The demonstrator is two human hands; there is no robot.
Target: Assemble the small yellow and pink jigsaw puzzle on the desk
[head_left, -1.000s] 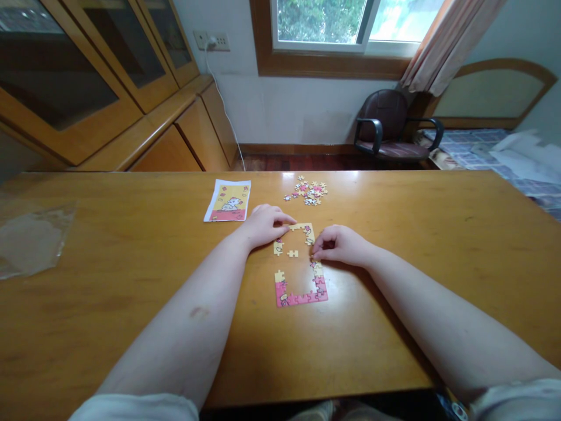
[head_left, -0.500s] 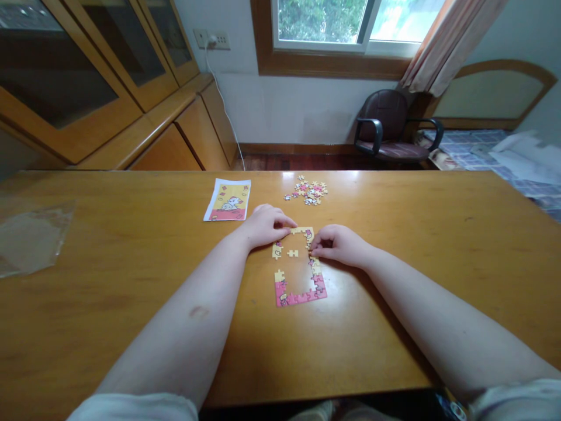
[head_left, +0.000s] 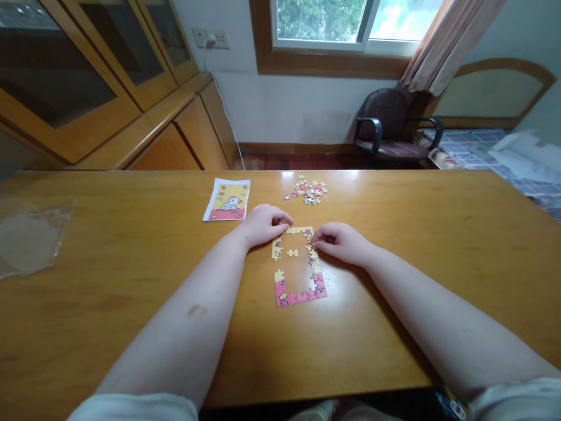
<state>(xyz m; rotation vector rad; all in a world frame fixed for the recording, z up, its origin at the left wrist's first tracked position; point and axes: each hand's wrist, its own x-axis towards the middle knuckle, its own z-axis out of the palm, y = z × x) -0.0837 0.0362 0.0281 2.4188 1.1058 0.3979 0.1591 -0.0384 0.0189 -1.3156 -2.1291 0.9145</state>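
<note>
A small jigsaw frame (head_left: 299, 297) in yellow and pink lies on the wooden table (head_left: 131, 263), with only its border joined and a gap on the left side. One loose yellow piece (head_left: 292, 253) lies inside it. My left hand (head_left: 263, 224) rests on the frame's top left corner, fingers curled down onto the pieces. My right hand (head_left: 339, 241) sits at the frame's upper right side, fingers bent and fingertips pressed on the edge pieces there. I cannot make out a separate piece in either hand.
A pile of loose puzzle pieces (head_left: 308, 191) lies beyond the frame. A printed reference picture (head_left: 227, 199) lies to the left of it. A clear plastic bag (head_left: 30, 237) sits at the far left. Cabinets, a dark armchair (head_left: 388, 126) and a window stand beyond the table.
The upper part of the frame has been pushed down and closed up with the right side. My right hand has shifted slightly up and left along that edge.
</note>
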